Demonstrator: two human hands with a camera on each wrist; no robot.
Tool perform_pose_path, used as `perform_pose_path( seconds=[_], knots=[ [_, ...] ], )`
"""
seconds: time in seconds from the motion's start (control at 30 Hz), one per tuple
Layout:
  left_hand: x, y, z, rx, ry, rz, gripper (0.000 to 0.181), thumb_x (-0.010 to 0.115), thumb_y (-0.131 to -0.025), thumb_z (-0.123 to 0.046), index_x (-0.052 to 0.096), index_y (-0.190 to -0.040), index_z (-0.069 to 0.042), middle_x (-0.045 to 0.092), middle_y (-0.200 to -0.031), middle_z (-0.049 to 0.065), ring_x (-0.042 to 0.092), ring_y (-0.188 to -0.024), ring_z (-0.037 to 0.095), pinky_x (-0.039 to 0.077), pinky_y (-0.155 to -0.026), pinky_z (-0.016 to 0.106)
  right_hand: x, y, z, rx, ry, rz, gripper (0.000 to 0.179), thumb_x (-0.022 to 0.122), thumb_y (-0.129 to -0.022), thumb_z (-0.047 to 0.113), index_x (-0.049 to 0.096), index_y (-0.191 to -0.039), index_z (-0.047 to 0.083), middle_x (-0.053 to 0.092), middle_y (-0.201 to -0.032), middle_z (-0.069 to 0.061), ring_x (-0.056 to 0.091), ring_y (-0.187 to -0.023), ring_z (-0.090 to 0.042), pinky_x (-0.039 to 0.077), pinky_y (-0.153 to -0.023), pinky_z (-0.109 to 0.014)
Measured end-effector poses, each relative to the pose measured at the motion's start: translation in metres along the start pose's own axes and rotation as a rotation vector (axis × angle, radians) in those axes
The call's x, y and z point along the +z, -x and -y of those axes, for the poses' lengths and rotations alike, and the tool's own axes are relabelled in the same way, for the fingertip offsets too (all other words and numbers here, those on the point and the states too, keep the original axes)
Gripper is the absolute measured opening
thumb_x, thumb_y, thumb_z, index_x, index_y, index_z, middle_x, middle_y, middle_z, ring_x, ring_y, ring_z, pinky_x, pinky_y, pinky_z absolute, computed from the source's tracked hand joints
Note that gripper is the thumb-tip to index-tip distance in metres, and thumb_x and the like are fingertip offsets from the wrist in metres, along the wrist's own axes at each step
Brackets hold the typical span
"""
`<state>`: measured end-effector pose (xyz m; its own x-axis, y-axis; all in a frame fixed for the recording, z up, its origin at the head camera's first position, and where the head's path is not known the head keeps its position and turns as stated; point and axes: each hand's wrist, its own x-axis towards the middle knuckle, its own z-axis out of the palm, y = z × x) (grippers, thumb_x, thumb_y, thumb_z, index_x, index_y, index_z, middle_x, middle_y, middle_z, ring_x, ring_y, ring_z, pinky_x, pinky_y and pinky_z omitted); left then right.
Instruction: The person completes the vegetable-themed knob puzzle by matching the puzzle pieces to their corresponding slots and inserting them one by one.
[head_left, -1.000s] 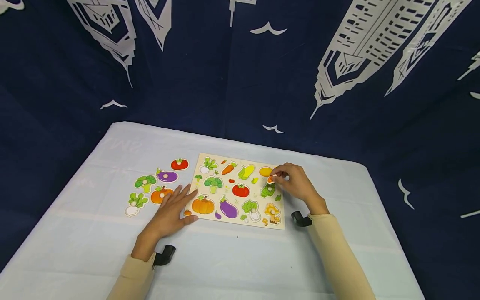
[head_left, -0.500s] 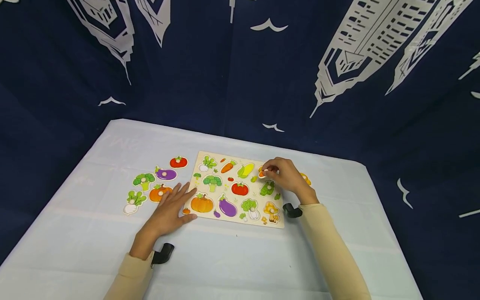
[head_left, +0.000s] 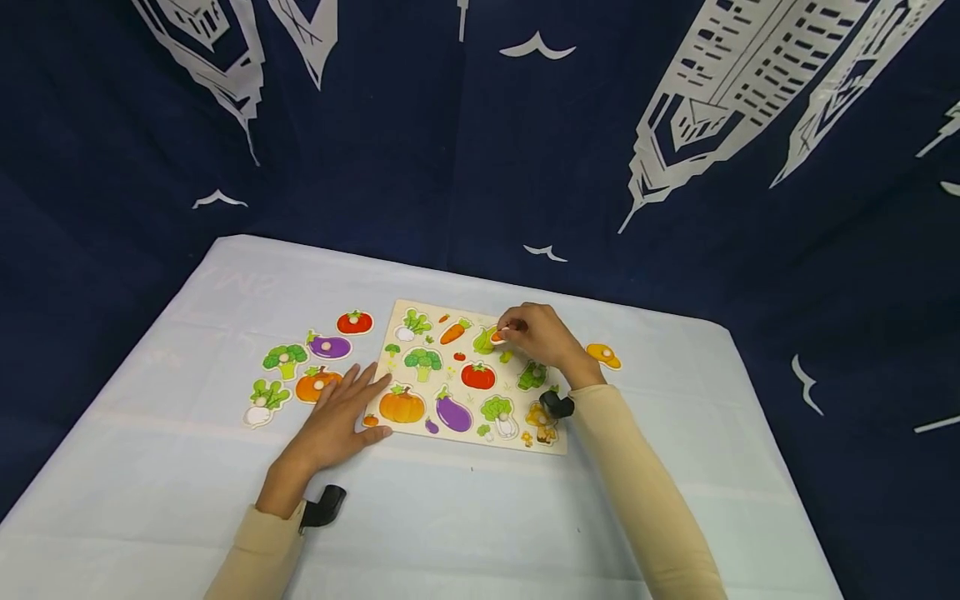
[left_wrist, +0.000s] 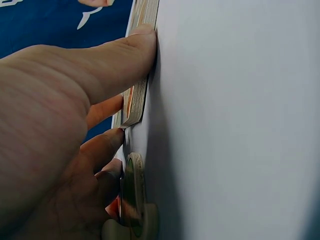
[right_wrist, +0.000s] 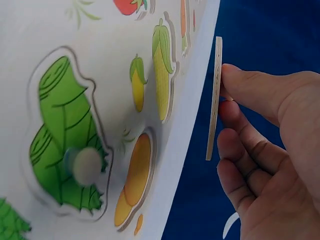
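Observation:
My right hand [head_left: 543, 335] pinches a small orange puzzle piece [head_left: 497, 336] over the top right of the wooden vegetable board [head_left: 446, 382], partly covering the corn picture. The right wrist view shows that thin piece [right_wrist: 215, 100] edge-on, lifted away from the board, its picture side hidden. A green knobbed piece [right_wrist: 67, 125] sits in its recess. My left hand [head_left: 333, 425] lies with fingers spread on the board's left side. Its thumb [left_wrist: 135, 45] presses the board's edge. Under the left fingers is part of a pumpkin piece [head_left: 313, 385].
Left of the board lie loose knobbed pieces: a tomato [head_left: 355, 322], an eggplant [head_left: 330, 347], a broccoli [head_left: 285, 361] and a white radish [head_left: 264, 405]. A yellow piece [head_left: 603, 356] lies on the white tablecloth [head_left: 480, 525] to the right. A dark blue printed cloth [head_left: 420, 167] hangs behind.
My right hand has moved left along the board's upper part, carrying the orange piece from the yellow picture to the corn. The yellow loose piece has come into sight. My left hand stays put.

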<state>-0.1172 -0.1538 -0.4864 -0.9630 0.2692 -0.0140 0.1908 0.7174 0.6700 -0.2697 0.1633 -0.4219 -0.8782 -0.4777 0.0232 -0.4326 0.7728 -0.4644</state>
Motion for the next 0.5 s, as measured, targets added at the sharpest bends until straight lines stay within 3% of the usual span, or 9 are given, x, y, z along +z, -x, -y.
perform_pose_path(
  seconds=[0.5],
  knots=[
    [0.002, -0.002, 0.002, -0.007, -0.007, 0.002, 0.079, 0.08, -0.084, -0.02, 0.041, -0.153, -0.009, 0.024, -0.164, 0.019, 0.01, -0.154, 0.043, 0.001, -0.122, 0.062, 0.015, -0.021, 0.015, -0.011, 0.033, 0.026, 0.007, 0.066, -0.098, 0.015, 0.073, -0.099, 0.013, 0.065, -0.091, -0.003, 0.056, -0.084, -0.02, 0.05, -0.079, -0.033]
  ],
)
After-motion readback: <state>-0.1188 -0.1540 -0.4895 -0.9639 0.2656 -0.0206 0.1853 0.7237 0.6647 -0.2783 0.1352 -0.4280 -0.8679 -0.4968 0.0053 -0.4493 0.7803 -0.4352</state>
